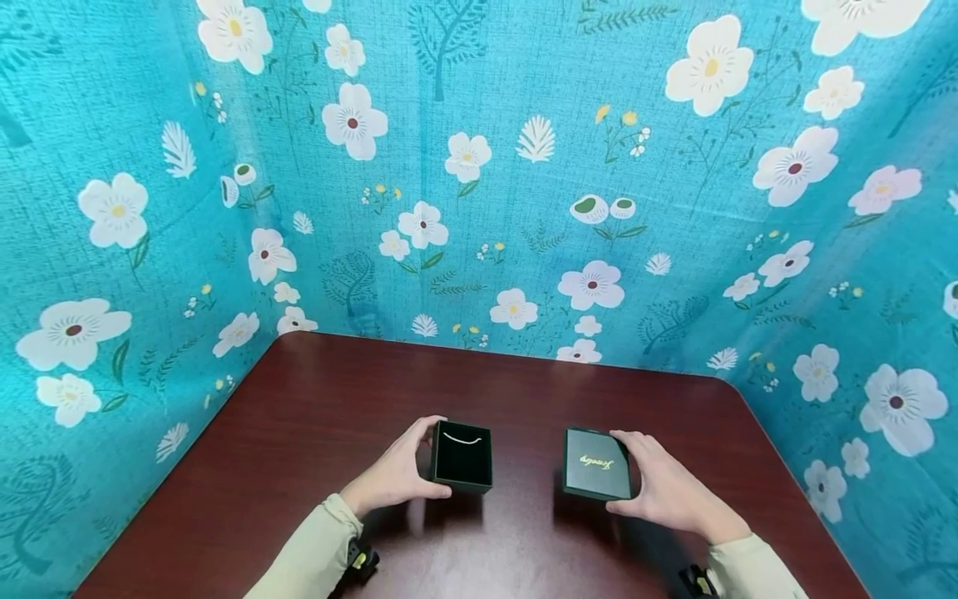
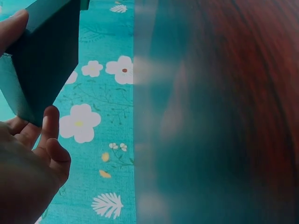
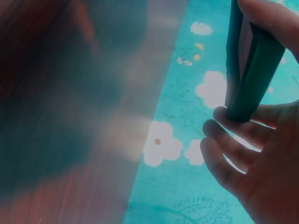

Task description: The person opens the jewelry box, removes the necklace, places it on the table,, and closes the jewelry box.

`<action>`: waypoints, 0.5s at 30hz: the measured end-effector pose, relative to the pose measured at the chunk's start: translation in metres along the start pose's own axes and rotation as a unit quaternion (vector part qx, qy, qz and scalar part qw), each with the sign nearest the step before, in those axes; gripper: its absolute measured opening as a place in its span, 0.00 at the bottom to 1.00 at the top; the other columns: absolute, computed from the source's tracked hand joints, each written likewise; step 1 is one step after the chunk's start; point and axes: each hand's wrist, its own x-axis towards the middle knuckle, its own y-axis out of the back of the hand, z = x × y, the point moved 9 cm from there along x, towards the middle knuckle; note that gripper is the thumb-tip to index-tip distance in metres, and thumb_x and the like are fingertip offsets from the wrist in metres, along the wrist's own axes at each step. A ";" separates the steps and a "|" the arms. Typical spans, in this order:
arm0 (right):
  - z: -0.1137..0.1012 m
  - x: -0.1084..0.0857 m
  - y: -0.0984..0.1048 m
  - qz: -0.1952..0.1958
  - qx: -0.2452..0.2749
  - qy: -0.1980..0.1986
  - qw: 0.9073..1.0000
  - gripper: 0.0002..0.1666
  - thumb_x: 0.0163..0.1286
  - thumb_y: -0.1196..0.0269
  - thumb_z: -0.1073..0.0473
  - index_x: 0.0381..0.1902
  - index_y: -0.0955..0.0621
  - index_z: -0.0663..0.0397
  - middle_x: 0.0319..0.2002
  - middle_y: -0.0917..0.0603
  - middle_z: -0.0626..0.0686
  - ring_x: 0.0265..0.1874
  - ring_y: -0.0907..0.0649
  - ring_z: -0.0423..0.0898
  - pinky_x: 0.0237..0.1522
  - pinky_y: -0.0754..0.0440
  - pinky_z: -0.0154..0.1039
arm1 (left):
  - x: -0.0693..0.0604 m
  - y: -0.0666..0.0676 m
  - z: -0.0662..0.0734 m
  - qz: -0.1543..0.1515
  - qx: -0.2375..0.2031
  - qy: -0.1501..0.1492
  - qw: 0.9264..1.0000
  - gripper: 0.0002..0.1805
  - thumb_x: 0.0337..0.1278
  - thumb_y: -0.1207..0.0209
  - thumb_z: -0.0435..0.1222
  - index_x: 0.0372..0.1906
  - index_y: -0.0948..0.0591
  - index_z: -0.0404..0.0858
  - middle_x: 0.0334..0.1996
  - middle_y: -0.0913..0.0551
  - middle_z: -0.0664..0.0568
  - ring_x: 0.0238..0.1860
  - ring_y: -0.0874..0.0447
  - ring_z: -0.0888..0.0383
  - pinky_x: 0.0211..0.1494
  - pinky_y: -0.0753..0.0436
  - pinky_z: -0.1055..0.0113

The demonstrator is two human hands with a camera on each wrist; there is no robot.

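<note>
My left hand grips a dark green jewelry box base by its two opposite sides, thumb at the near side. Its black lined inside faces up, and a thin pale curved strand shows near the far edge. Across from it, my right hand holds the box lid, whose top bears gold lettering. Lid and base are apart, both raised above the table. The left wrist view shows the base's underside between thumb and fingers; in the right wrist view the lid is seen edge-on.
A dark reddish-brown table with a glossy surface lies under both hands. Blue floral cloth hangs behind it and along both sides. A dark band with a small device sits at the left wrist, and another at the right.
</note>
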 end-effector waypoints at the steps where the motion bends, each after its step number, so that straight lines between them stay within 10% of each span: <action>1: 0.003 -0.001 -0.001 -0.002 -0.002 -0.005 1.000 0.58 0.41 0.24 0.38 0.65 0.36 0.59 0.56 0.29 0.54 0.52 0.30 0.51 0.44 0.24 0.50 | 0.000 0.000 -0.001 -0.002 0.002 0.002 1.000 0.50 0.33 0.23 0.40 0.66 0.38 0.46 0.52 0.30 0.58 0.49 0.32 0.57 0.51 0.29 0.53; 15: 0.040 -0.008 -0.009 -0.028 -0.007 -0.026 0.999 0.58 0.42 0.25 0.38 0.65 0.36 0.61 0.56 0.28 0.57 0.51 0.29 0.52 0.45 0.24 0.52 | -0.001 0.009 -0.014 -0.008 0.026 0.035 0.999 0.51 0.33 0.24 0.46 0.66 0.38 0.41 0.53 0.32 0.52 0.50 0.33 0.55 0.50 0.28 0.53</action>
